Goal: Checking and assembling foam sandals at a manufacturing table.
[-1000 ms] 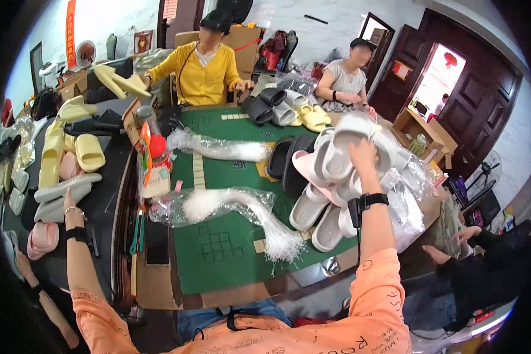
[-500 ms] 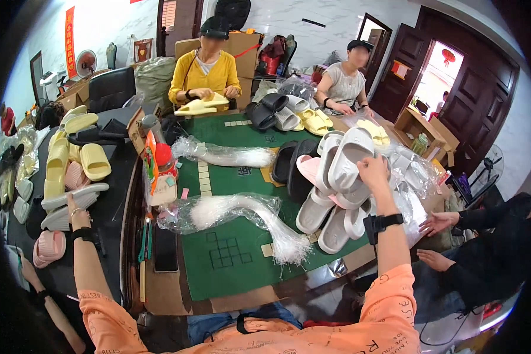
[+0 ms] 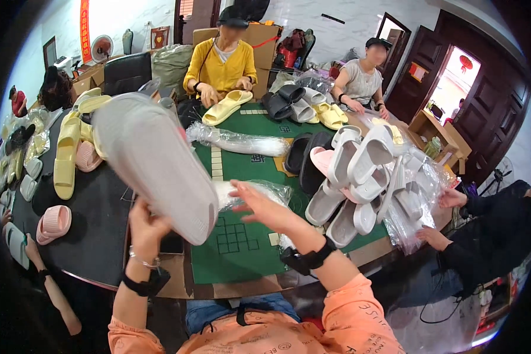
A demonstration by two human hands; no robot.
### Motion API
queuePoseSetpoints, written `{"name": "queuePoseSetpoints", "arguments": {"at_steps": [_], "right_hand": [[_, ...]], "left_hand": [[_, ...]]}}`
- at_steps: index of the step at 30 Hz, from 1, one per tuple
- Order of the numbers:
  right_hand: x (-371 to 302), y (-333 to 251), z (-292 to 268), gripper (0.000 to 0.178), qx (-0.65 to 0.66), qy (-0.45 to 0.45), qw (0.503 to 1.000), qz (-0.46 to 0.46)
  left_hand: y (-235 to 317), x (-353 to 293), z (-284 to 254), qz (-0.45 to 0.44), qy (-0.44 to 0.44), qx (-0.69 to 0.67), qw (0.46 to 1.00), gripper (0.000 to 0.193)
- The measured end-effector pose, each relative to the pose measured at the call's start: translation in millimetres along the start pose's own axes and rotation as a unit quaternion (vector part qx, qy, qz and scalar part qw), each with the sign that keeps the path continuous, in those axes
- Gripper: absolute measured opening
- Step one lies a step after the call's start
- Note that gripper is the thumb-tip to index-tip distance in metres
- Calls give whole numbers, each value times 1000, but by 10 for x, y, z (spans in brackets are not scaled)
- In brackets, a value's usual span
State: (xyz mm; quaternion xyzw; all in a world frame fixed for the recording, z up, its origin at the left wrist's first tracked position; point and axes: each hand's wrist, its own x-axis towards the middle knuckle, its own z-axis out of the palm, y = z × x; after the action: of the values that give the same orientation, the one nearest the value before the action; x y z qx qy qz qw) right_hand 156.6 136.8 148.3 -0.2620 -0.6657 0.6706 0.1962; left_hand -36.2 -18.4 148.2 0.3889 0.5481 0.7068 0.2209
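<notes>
My left hand [image 3: 146, 229] grips a light grey slipper [image 3: 159, 171] by its lower edge, holding it up over the near left of the green mat [image 3: 209, 259]. The sole faces me, slightly blurred; whether a second slipper is behind it, I cannot tell. My right hand [image 3: 268, 209] is open with fingers stretched toward the slipper, apart from it and holding nothing. Under and behind that hand lies a clear bag of thin white plastic strands [image 3: 274, 193]. To its right, grey slippers [image 3: 342, 215] are piled with pink and black ones.
Yellow slippers [image 3: 68, 147] and pink slippers [image 3: 54, 224] lie on the black table at left. Another strand bundle [image 3: 242, 141] crosses the mat. Across the table, one person handles a yellow slipper [image 3: 227, 108]; another sits farther right. Someone's hands [image 3: 435, 238] touch clear bags at right.
My left hand has lifted the grey slipper off the black table and brought it right. My right hand has left the grey pile and moved left, empty. The view has shifted slightly.
</notes>
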Motion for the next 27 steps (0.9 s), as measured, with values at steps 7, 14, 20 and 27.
{"name": "queuePoseSetpoints", "arguments": {"at_steps": [7,14,20,27], "right_hand": [[-215,423,-321,64,467,-165,859,130],[-663,448,-349,95,239,-89,967,-3],[-760,823,-193,104,274,3,960,-52],[-1066,1651,115,59,607,19,793,42]], "left_hand": [[-198,-58,348,373,-205,455,782,39],[-283,-59,657,419,-224,465,747,38],[-387,-255,814,344,-182,324,862,45],[-424,-398,828,280,-257,275,883,36]]}}
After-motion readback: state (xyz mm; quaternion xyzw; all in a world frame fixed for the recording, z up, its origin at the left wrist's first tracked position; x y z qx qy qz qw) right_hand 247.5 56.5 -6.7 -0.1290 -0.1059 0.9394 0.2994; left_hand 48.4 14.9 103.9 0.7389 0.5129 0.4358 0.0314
